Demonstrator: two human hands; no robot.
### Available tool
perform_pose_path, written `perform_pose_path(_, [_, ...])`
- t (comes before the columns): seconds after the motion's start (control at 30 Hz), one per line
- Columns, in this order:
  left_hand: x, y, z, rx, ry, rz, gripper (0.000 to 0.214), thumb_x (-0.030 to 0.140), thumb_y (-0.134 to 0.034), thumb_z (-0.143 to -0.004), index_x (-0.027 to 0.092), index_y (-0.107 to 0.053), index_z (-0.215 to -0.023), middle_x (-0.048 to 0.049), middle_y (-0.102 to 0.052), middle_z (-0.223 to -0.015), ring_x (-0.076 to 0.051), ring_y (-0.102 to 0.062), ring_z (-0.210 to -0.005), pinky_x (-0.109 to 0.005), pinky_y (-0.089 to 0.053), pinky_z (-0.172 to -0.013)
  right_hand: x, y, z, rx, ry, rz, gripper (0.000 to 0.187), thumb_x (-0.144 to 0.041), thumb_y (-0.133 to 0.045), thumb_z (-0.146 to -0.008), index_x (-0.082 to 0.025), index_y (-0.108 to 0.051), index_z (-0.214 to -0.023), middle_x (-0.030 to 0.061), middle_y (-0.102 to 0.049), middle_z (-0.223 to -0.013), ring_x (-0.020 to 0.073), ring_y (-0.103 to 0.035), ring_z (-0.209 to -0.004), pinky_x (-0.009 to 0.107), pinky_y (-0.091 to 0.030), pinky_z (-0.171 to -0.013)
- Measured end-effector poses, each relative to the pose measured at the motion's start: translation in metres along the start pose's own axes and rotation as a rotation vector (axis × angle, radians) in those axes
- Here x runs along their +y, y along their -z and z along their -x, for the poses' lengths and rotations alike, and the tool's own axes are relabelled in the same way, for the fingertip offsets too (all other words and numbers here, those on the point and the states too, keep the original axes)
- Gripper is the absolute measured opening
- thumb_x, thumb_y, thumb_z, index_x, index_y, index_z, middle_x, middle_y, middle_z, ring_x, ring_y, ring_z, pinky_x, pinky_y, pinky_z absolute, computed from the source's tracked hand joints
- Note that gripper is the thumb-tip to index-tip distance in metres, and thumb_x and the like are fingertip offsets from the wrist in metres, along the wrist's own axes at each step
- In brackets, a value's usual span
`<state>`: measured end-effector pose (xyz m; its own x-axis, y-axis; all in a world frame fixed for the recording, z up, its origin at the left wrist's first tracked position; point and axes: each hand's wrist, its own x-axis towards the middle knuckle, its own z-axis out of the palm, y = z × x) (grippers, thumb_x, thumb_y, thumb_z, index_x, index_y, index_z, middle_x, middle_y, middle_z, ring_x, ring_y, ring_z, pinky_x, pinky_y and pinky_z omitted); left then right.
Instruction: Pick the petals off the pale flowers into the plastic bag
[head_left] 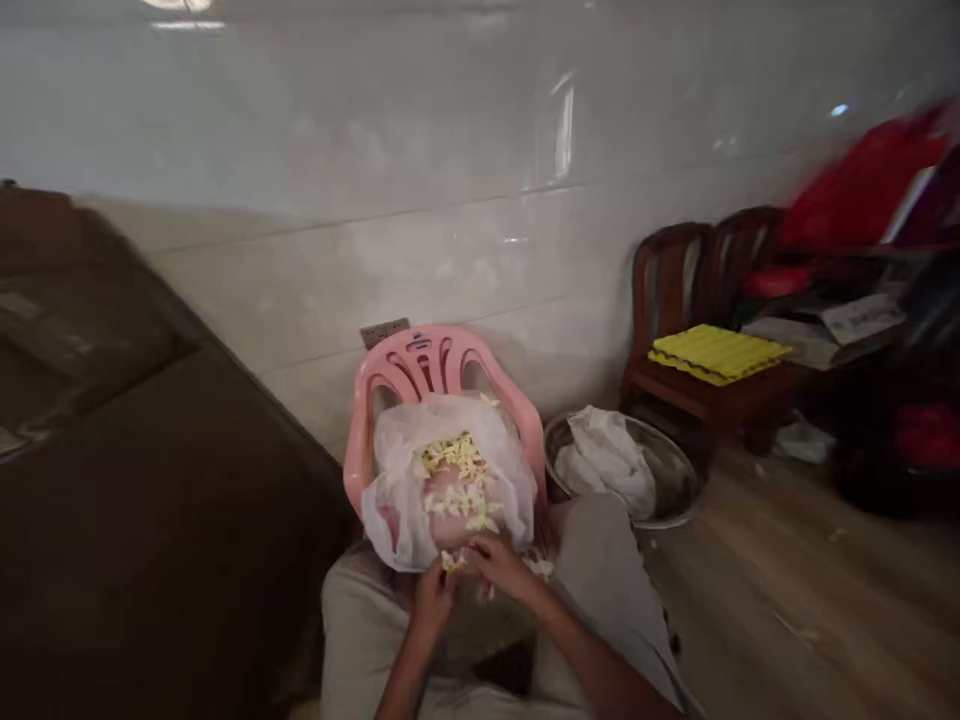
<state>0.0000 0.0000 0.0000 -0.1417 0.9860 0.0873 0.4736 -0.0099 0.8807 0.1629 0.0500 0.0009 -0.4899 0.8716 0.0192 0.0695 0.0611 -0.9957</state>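
Observation:
A clear plastic bag (405, 500) full of small pale yellow-white flower pieces (457, 480) rests on a small pink plastic chair (420, 365) in front of my knees. My left hand (433, 600) and my right hand (501, 565) meet at the bag's near edge. Both have their fingers pinched together on a small white piece (452, 561) between them. A few loose pieces (541, 567) lie on my lap beside the right hand.
A metal basin (671, 470) holding a crumpled white bag (607, 455) stands on the floor to the right. Behind it is a dark wooden chair (675, 290) with a yellow tray (716, 352). A dark sofa (150, 480) fills the left. A tiled wall lies ahead.

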Motion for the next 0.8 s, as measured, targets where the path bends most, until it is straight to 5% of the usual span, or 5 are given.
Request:
perform_pose_path(0.17, [0.01, -0.001, 0.005, 0.015, -0.097, 0.022, 0.051, 0.065, -0.06, -0.079, 0.017, -0.075, -0.089, -0.0113, -0.079, -0.085, -0.032, -0.071, -0.089, -0.04, -0.056, -0.084, -0.001, 0.0, 0.0, -0.071, -0.107, -0.005, 0.04, -0.05, -0.055, -0.093, -0.02, -0.053, -0.066, -0.0073, -0.045, -0.046, 0.0093, -0.045, -0.038, 0.019, -0.035, -0.04])
perform_pose_path(0.37, [0.021, -0.001, 0.013, -0.03, -0.276, -0.029, 0.02, 0.029, -0.052, -0.084, 0.02, -0.07, -0.081, -0.0041, -0.075, -0.079, -0.021, -0.069, -0.074, -0.029, -0.055, -0.073, -0.018, 0.002, 0.008, -0.126, -0.373, -0.191, 0.027, -0.037, -0.05, -0.091, -0.019, -0.056, -0.072, -0.0057, -0.047, -0.05, 0.0094, -0.044, -0.039, 0.019, -0.023, -0.037])
perform_pose_path(0.57, [0.009, 0.0, 0.015, -0.008, -0.482, -0.198, 0.05, 0.005, -0.048, -0.062, 0.022, -0.075, -0.101, -0.0044, -0.078, -0.096, -0.02, -0.071, -0.085, -0.029, -0.055, -0.081, -0.029, 0.005, 0.015, -0.222, -0.481, -0.364, 0.016, -0.033, -0.052, -0.083, -0.021, -0.049, -0.074, -0.0085, -0.035, -0.051, 0.0076, -0.03, -0.036, 0.02, -0.009, -0.037])
perform_pose_path(0.8, [0.002, 0.003, 0.01, -0.021, -0.546, -0.301, 0.06, 0.002, -0.046, -0.062, 0.022, -0.076, -0.109, -0.0072, -0.077, -0.111, -0.022, -0.07, -0.102, -0.031, -0.056, -0.089, -0.032, 0.005, 0.013, -0.249, -0.533, -0.436, 0.02, -0.029, -0.045, -0.085, -0.023, -0.041, -0.067, -0.0085, -0.025, -0.052, 0.0085, -0.014, -0.041, 0.02, -0.01, -0.038])
